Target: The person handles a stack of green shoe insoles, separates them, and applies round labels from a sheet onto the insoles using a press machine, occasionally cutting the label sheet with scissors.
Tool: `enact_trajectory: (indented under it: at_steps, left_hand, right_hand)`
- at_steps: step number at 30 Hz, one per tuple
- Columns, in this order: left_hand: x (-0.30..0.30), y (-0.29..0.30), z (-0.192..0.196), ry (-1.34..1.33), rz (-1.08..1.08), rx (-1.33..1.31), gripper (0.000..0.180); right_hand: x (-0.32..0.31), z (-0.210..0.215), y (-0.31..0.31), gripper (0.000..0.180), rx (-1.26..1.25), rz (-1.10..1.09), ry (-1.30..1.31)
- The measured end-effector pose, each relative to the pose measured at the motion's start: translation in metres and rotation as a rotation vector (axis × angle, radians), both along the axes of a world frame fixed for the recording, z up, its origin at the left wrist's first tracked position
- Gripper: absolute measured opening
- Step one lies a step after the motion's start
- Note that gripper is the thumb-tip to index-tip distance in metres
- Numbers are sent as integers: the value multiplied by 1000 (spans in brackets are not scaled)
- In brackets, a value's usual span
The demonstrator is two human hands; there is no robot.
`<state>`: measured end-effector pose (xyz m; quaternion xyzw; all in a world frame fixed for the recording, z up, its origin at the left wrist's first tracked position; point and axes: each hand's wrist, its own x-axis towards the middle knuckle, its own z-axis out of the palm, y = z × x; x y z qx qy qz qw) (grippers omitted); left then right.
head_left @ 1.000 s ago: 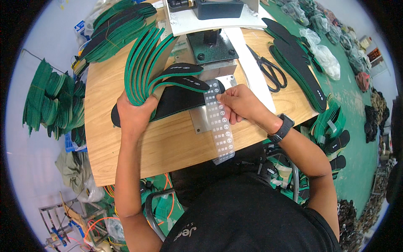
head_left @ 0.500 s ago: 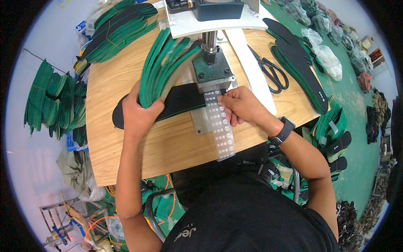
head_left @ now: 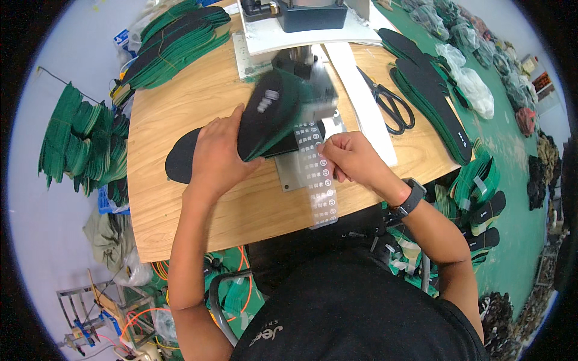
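My left hand (head_left: 218, 153) is closed round a bundle of insoles (head_left: 268, 114), tilted up so a black face with a pale mark shows; motion blurs them. Beneath that hand another black insole (head_left: 180, 157) lies flat on the table, its far end reaching under the film. My right hand (head_left: 354, 157) pinches the edge of a clear strip of film (head_left: 321, 186) with rows of white prints. The strip runs from below the press head (head_left: 319, 93) toward the table's near edge. The press head is blurred, and the held bundle partly covers it.
Black-handled scissors (head_left: 391, 108) and a white strip (head_left: 364, 102) lie right of the press. Insole stacks rest on the wooden table (head_left: 162, 222) at far left (head_left: 174, 48) and right (head_left: 433, 102). More green insoles (head_left: 81, 138) hang beyond the left edge.
My left hand has turned the insole bundle from showing green edges to showing its black face, moving it right toward the press. The press head has become blurred. My right hand has shifted slightly.
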<state>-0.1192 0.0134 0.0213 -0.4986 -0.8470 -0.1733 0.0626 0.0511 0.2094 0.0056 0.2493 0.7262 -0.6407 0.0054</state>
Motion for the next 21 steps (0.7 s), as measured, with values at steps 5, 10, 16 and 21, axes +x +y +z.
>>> enact_trajectory:
  at_steps: [5,10,16,21]
  left_hand:
    - [-3,0,7,-106,9,-29,90]
    - [-6,-4,7,-67,-14,-44,85]
    - [-10,-6,8,-217,37,54,68]
    - [-14,-17,6,-564,94,454,58]
  right_hand:
    - [19,-9,5,32,-170,-196,96]
    - [19,-7,10,29,-347,-281,148]
    - [16,-11,10,26,-356,-290,189]
    - [-1,0,-1,20,-330,-64,70]
